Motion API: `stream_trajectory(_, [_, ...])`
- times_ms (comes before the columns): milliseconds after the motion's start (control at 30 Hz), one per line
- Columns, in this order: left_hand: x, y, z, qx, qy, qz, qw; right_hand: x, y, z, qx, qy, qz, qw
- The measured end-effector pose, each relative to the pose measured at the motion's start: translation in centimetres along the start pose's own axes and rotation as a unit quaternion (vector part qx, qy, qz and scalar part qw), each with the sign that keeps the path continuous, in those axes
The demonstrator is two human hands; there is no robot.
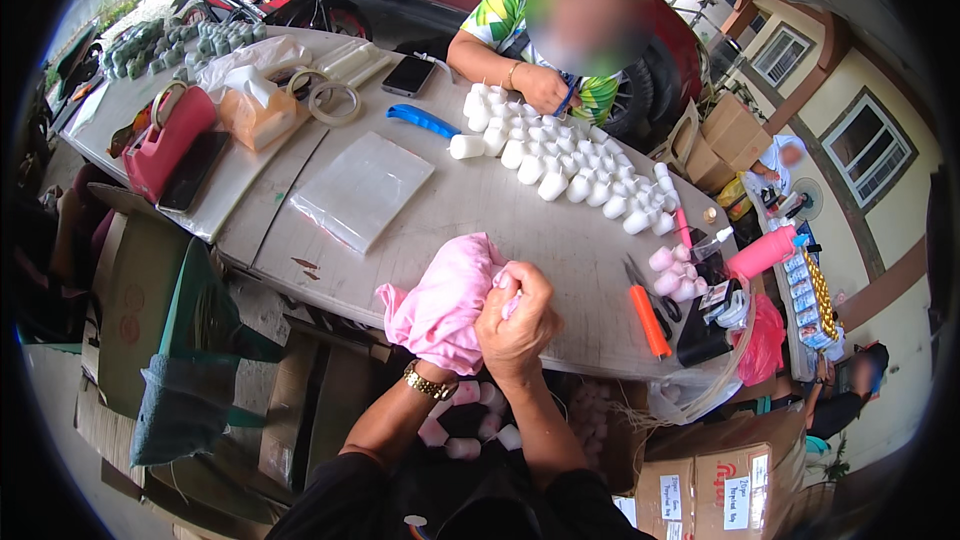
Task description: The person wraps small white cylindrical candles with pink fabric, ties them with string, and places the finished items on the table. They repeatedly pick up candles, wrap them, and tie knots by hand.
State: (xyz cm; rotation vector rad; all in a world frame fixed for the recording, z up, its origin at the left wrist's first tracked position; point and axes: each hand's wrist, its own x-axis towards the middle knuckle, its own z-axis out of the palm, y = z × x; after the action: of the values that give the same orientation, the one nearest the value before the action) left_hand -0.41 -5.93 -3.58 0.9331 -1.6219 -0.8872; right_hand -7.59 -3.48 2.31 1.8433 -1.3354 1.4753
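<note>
A crumpled pink cloth (442, 292) is over the table's near edge, draped over my left hand, so its fingers are hidden. Only the wrist (435, 373), with a gold-toned watch (427, 384), shows below the cloth. My right hand (517, 315) is closed in a fist on the cloth's right side. A small pinkish bit shows at its thumb; whether a candle is inside the cloth cannot be seen. Below my forearms, several pink-tinted white candles (463, 448) lie at my lap. White votive candles with wicks (555, 184) stand in rows across the table.
A co-worker (540, 82) sits opposite, holding something blue. Plastic sleeves (364, 191), a blue-handled tool (422, 120), and a pink tape dispenser (169, 142) lie left. An orange-handled knife (649, 321), scissors (667, 307) and pinkish candles (679, 274) lie right. Cardboard boxes (705, 487) stand below right.
</note>
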Motion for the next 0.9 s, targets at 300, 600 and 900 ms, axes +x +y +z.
stream_trajectory(300, [0.5,1.0,-0.9,0.097,-0.076,0.063,0.990,1.5,3.6,-0.3,0.052,-0.073,0.300,0.950])
stream_trajectory(600, [4.0,3.1,-3.4,-0.029,-0.091,0.005,0.995,2.9,7.1,-4.1,-0.073,-0.019,0.200,0.977])
stream_trajectory(900, [8.7,-0.4,2.4,-0.048,-0.139,0.082,0.986,0.7,6.3,-2.0,0.136,-0.049,0.272,0.952])
